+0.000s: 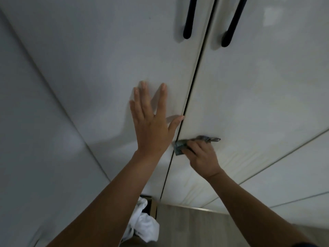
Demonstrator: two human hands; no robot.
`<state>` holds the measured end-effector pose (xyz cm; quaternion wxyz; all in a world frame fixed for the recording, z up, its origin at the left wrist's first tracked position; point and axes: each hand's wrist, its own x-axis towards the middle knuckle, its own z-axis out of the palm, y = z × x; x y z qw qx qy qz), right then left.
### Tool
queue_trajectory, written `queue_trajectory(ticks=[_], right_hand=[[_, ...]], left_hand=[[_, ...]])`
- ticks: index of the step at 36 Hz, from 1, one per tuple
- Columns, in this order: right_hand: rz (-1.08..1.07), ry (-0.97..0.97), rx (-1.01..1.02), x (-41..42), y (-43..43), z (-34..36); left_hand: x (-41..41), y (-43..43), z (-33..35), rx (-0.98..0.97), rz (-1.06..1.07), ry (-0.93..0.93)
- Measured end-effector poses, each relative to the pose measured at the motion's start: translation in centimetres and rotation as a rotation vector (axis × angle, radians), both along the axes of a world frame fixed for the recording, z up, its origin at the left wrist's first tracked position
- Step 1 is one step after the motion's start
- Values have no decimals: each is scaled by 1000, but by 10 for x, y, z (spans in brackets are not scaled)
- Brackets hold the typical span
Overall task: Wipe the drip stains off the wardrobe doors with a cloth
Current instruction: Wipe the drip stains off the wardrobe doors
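Cloth (180, 145) sits bunched in my right hand (203, 157), fingers (195, 146) curled round it, pressed low on the right door (258, 86) beside the gap (188, 97). My left hand (151, 125) lies flat, fingers wide, on the left door (106, 59). I should rub slowly and press evenly.

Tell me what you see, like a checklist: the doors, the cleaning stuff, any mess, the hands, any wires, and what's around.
Surface: white wardrobe, left door and right door meeting at a dark seam; stains too faint to tell.
Job's things: dark cloth pressed on the right door beside the seam.
Clutter: white crumpled fabric low down by the doors.
Hands: left hand flat on the left door, fingers spread; right hand grips the cloth.
Cables: nothing seen.
Surroundings: left handle and right handle, both black, above; grey floor below.
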<state>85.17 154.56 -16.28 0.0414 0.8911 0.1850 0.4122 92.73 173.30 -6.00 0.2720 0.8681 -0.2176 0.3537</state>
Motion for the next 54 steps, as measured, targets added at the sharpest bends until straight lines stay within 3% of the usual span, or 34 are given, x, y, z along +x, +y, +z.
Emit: queue_trajectory(ticks=[3, 5, 11, 15, 19, 24, 34, 37, 40, 46, 50, 54], right_hand=[[11, 198, -86, -17, -14, -24], [-23, 186, 24, -32, -22, -17], [-193, -291, 475, -76, -44, 96], [-265, -547, 565, -83, -71, 175], [-187, -671, 522, -58, -72, 204], [-103, -566, 380, -23, -55, 162], [34, -276, -45, -25, -72, -36], [18, -165, -60, -31, -75, -75], [48, -237, 40, -38, -76, -63], [-8, -634, 187, -35, -84, 51], [-111, -656, 193, -27, -98, 75], [-108, -606, 127, -26, -100, 40]], left_hand=[[-5, -5, -27, -44, 68, 81], [-11, -11, -43, -39, 83, 134], [-18, -17, -52, -29, 81, 250], [-21, -16, -46, -38, 55, 316], [-24, -16, -42, -46, 61, 331], [-26, -18, -41, -37, 83, 316], [-5, -20, -89, -51, 66, 94], [2, -18, -115, -55, 63, 52], [1, -21, -145, -75, 55, 48], [2, -25, -150, -101, 33, 55], [3, -25, -150, -96, 9, 37], [3, -24, -151, -55, 0, 60]])
